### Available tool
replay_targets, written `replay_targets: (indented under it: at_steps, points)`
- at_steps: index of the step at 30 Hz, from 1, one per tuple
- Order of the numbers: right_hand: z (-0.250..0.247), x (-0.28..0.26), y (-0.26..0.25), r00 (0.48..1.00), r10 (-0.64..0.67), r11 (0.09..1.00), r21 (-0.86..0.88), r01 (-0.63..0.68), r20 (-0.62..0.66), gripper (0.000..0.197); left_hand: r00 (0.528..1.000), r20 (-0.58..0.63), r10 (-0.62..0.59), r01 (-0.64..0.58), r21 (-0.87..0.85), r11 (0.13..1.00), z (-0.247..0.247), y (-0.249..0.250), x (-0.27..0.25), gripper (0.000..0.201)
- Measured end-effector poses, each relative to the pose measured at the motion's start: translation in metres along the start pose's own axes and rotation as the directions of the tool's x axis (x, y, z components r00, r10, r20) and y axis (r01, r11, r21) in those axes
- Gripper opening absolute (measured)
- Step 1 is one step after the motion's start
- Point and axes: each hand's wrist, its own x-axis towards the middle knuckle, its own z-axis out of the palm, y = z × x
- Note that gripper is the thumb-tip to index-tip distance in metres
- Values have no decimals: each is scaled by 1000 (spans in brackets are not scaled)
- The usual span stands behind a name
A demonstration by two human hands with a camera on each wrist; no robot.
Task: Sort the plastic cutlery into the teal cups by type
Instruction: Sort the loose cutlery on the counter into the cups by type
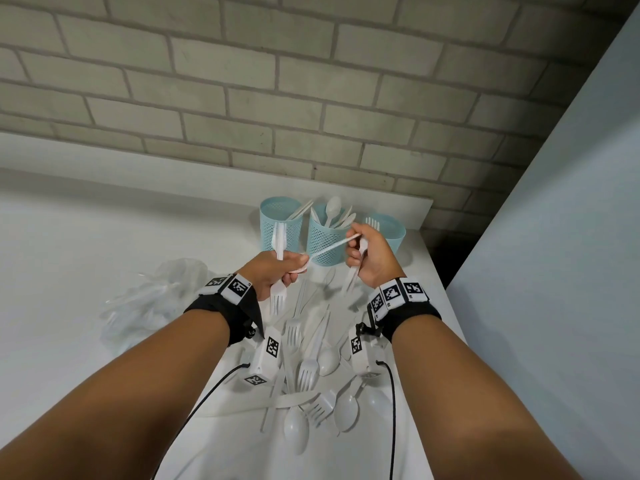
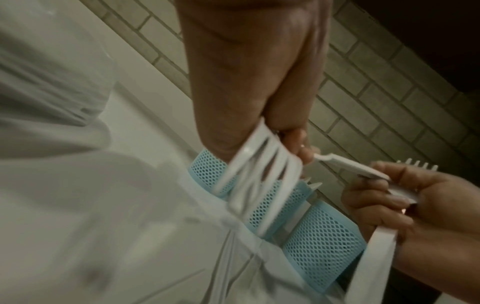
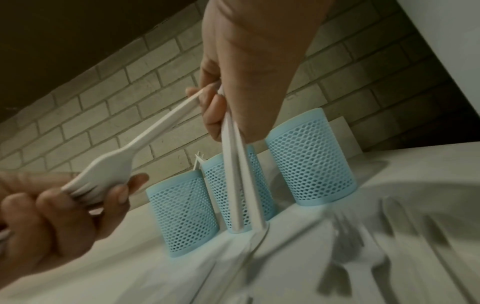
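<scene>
Three teal mesh cups stand by the brick wall: the left cup (image 1: 280, 221) holds knives, the middle cup (image 1: 325, 237) spoons, the right cup (image 1: 389, 233) a fork. My left hand (image 1: 294, 268) grips a bundle of white forks (image 2: 259, 185), tines down, in front of the left and middle cups. My right hand (image 1: 353, 244) grips two long flat pieces (image 3: 239, 185) that look like knives, hanging down. One more fork (image 3: 124, 160) spans both hands: the right fingertips pinch its handle end, and its tines lie in the left fingers.
A loose pile of white cutlery (image 1: 311, 362) lies on the white table (image 1: 86, 237) below my wrists. A crumpled clear plastic bag (image 1: 156, 299) sits to the left. The table's right edge and a pale wall (image 1: 554, 237) are close on the right.
</scene>
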Motion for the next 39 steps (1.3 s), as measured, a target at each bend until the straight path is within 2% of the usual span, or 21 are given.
replay_targets:
  at_steps: [3, 5, 7, 9, 11, 13, 18, 20, 22, 24, 27, 30, 34, 37, 39]
  points:
    - [-7, 1, 3, 996, 66, 981, -176, -76, -61, 28, 989, -132, 63, -61, 15, 998, -5, -4, 2, 11]
    - [-12, 0, 5, 991, 96, 920, -371, -125, -96, 25, 969, -229, 91, -94, -3, 996, -6, -5, 2, 14]
    - [-14, -3, 7, 985, 142, 786, -593, -175, -102, 23, 942, -315, 115, -109, 36, 993, -8, -5, 3, 16]
    - [-12, -7, 8, 977, 196, 619, -762, -189, -83, 26, 928, -348, 137, -123, 62, 990, -8, -6, 3, 17]
    - [-6, -6, 10, 968, 240, 547, -815, -193, -69, 28, 928, -331, 171, -148, 93, 985, -6, -6, 4, 18]
    - [4, -4, 11, 961, 274, 565, -802, -194, -39, 25, 932, -296, 208, -180, 118, 977, 0, -6, 4, 17]
    - [26, -6, 5, 926, 375, 635, -738, -229, 35, 37, 936, -262, 236, -217, 101, 971, 10, -7, 6, 20]
    - [28, -7, 3, 910, 410, 656, -713, -247, 62, 39, 952, -226, 204, -189, 86, 978, 9, -4, 5, 22]
    - [24, -7, 4, 893, 438, 727, -626, -283, 104, 35, 981, -132, 139, -130, 74, 989, 10, 1, 4, 25]
    - [17, -6, 5, 890, 438, 809, -488, -328, 128, 26, 998, -62, 31, -34, -51, 998, 9, 3, 5, 25]
    - [12, -5, 7, 905, 409, 878, -320, -355, 118, 22, 996, 26, -85, 88, -282, 955, 5, 1, 5, 14]
    - [10, -4, 7, 942, 334, 916, -247, -315, 40, 27, 987, 127, -96, 130, -295, 947, 3, -1, 3, 10]
    - [10, -5, 7, 957, 287, 950, -135, -280, 31, 29, 990, 140, -35, 67, -237, 969, 5, -4, 3, 16]
    - [11, -6, 9, 977, 213, 966, -146, -214, -25, 16, 992, 122, 25, -1, -192, 981, 6, -7, 4, 19]
    - [10, -4, 10, 986, 163, 972, -164, -168, -41, 19, 991, 123, 52, -27, -197, 980, 5, -8, 3, 17]
